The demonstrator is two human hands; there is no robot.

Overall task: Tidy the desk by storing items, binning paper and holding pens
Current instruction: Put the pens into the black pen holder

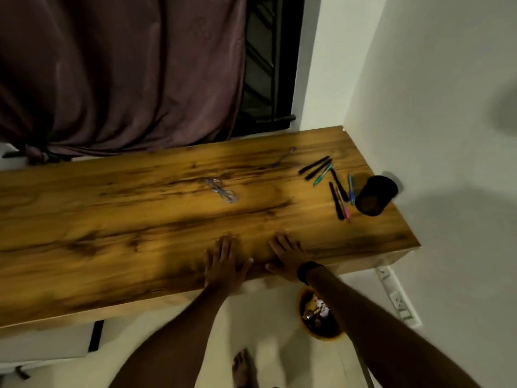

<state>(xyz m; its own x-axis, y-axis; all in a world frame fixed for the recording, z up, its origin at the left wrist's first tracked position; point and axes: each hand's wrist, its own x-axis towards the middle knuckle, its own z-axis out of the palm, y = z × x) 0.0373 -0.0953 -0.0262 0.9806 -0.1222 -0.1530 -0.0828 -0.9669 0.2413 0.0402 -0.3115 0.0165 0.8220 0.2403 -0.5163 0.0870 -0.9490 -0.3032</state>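
Observation:
My left hand [223, 261] and my right hand [285, 256] lie flat, fingers spread, on the near edge of the wooden desk [112, 233], holding nothing. Several pens [330, 180], black, teal, blue and pink, lie scattered at the desk's right end. A black pen holder [375, 196] stands just right of them, by the wall. A purple pen [282, 159] lies apart near the far edge. A pair of clear glasses [222, 190] rests mid-desk. On the floor under the right end sits an orange bin [321, 315] with crumpled rubbish in it.
A dark curtain [126, 79] hangs behind the desk, with a barred window [268, 65] beside it. White walls close off the right corner. A power strip [397, 298] lies along the floor by the wall. My bare foot [243, 365] is below.

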